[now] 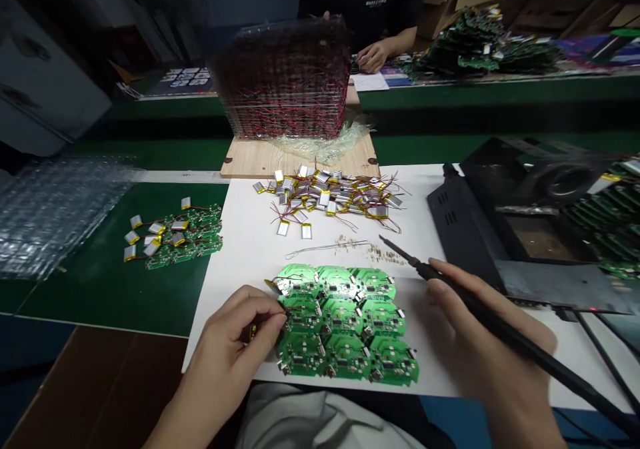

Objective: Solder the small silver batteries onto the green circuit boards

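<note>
My left hand (243, 336) pinches thin red wires at the left edge of a green circuit board panel (345, 322); a bit of yellow, apparently a small battery on these wires, peeks out beneath the fingers. Another battery (273, 286) lies by the panel's upper left corner, its wires reaching onto the top row. In my right hand (480, 316) a black soldering iron (440, 277) is gripped like a pen, its tip pointing up and left, beyond the panel and apart from it. Loose silver batteries (325, 199) with dark red wires lie heaped behind, near a thin bent wire (325, 246) and small scattered bits (383, 252).
Left, boards with batteries (173, 236) lie beside bubble wrap (60, 209). A clear-wrapped block of red wires (290, 96) stands on a wooden board (255, 159). Right is a black fan unit (530, 209) with cables. Across the bench, a person's hand (375, 56) rests near stacked boards (465, 42).
</note>
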{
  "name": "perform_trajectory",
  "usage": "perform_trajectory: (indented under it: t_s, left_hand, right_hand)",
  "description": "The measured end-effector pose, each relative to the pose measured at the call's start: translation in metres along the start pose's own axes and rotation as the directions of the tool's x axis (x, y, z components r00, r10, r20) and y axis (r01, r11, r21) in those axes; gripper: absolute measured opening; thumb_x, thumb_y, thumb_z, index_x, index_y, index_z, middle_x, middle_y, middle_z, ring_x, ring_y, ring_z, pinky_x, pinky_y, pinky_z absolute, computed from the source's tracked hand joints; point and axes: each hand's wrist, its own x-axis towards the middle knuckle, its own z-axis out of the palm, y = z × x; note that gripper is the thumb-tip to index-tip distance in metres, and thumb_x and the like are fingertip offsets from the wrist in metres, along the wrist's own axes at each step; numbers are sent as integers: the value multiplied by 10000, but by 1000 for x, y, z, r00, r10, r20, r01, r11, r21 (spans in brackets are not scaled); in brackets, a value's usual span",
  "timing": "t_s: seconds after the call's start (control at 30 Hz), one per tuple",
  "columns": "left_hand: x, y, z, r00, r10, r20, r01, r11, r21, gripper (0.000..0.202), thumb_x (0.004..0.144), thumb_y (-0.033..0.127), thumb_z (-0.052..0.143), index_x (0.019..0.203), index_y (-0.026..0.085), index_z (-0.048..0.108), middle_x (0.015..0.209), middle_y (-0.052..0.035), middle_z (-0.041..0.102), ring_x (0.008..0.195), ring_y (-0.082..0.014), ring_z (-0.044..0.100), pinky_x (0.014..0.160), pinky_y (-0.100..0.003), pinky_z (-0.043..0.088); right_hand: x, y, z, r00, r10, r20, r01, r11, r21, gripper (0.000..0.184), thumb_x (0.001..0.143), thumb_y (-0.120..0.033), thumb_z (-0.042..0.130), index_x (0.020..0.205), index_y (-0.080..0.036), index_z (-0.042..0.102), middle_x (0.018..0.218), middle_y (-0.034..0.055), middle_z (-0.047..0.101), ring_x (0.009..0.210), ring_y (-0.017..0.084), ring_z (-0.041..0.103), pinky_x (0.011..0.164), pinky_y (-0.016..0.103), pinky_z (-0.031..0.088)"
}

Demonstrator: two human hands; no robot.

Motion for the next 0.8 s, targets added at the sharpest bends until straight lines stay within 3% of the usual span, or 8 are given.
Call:
perform_trajectory:
  t_s: [0.13,0.33,0.57,0.67,0.8]
  left_hand:
    - [-1,-1,2,1000,-19,-19,19,1000,-15,146,951,218,583,835,211,671,831,-22,606,732,-146,574,592,-228,449]
    - [-1,-5,3,999,-4,-40,3,1000,-24,144,948,216,585,848,216,689,1033,-55,626,844,-154,607,625,-218,475]
    - [-2,1,6,994,-83,-69,79,995,-62,152,922,205,600,807,205,700,1055,-60,627,814,-147,604,550,-213,429]
    - [-3,3,6,995,-92,-34,89,994,-63,148,927,213,592,823,207,697,1071,-62,621,783,-139,599,512,-202,423]
    - [-4,3,3,999,-54,2,54,999,-3,140,916,164,585,811,199,672,1108,-63,618,753,-121,607,564,-210,482]
  right_hand:
    - [0,17,5,994,112,19,-112,994,5,420,728,-586,763,1047,-311,776,897,15,783,900,267,739,866,397,561]
    - [-4,13,6,995,94,44,-93,996,-6,365,724,-571,776,1007,-340,787,1018,4,793,1007,282,727,934,415,546]
    - [-4,10,7,998,61,22,-61,998,-13,367,751,-570,753,1016,-317,789,1042,11,790,1026,284,720,947,422,535]
    - [-4,6,10,998,58,15,-58,998,-23,392,750,-590,752,1021,-308,786,1043,14,789,1024,292,724,948,423,535]
    - [-15,-1,-4,995,89,34,-86,994,-62,345,823,-527,730,1087,-309,772,1096,46,776,1107,318,703,1005,398,505]
